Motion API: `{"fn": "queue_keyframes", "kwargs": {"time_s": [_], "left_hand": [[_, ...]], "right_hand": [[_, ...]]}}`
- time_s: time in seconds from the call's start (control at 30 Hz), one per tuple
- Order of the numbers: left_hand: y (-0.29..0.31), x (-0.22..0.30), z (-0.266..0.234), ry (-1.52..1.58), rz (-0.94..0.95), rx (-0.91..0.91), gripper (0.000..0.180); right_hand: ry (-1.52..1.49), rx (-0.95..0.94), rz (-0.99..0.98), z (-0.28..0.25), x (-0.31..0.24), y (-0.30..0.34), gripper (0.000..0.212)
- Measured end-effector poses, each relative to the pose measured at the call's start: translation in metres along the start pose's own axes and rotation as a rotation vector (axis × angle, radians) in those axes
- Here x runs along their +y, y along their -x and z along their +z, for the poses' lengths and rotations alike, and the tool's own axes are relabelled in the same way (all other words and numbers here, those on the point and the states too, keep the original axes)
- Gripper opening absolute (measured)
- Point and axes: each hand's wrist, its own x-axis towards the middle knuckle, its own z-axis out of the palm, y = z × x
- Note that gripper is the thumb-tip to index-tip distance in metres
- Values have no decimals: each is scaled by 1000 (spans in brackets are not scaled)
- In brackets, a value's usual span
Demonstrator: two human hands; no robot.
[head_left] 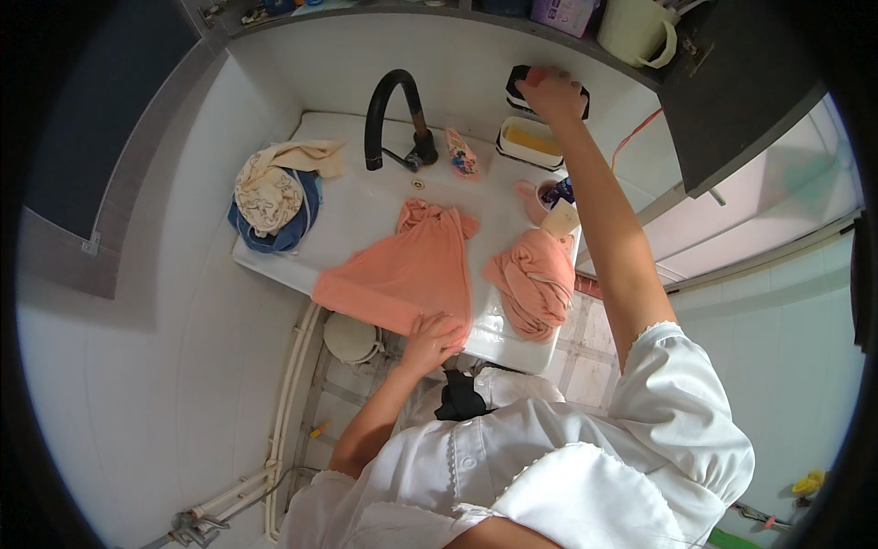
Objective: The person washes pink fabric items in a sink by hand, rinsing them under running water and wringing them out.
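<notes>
Container, rectangular, white with black edging, yellow block inside, far right, right hand curled over black-and-white box beyond it, grip unclear, left hand open on near edge of coral fabric cloth, mid-sink, bare white sink surface to its left.

No lettering or numbers can be read.

Prob. home washrm, w/ sink & faucet.
</notes>
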Motion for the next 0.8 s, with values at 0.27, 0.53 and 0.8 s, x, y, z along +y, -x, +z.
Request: {"fn": "queue_keyframes", "kwargs": {"time_s": [0.27, 0.53, 0.8], "left_hand": [[6, -10, 11, 225, -144, 131, 23], [36, -32, -12, 132, -543, 541, 36], [59, -68, -30, -68, -760, 812, 46]], "right_hand": [[61, -37, -85, 2, 7, -14, 64], [-343, 544, -450, 0, 17, 16, 55], [-524, -560, -903, 124, -30, 268, 44]]}}
